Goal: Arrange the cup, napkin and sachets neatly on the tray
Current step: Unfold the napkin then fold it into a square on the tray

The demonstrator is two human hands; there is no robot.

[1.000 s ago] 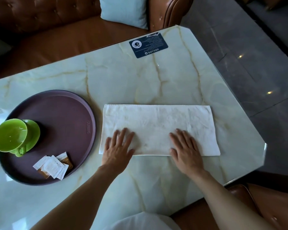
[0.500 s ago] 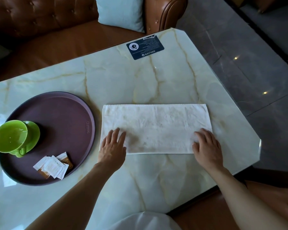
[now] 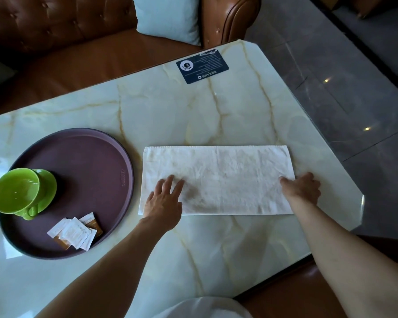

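Note:
A white napkin, folded into a long rectangle, lies flat on the marble table right of a round purple tray. On the tray's left side stands a green cup on a green saucer. Several white and brown sachets lie in a loose pile near the tray's front rim. My left hand rests flat on the napkin's near left part, fingers spread. My right hand is at the napkin's right edge, fingers curled onto it; whether it pinches the cloth I cannot tell.
A dark blue card lies near the table's far edge. The table's cut corner is just right of my right hand, with grey floor beyond. A brown leather sofa with a pale cushion stands behind the table.
My right hand slid from the napkin's middle to its right edge. My left hand shifted slightly left along the near part. The napkin, tray, cup and sachets stayed put.

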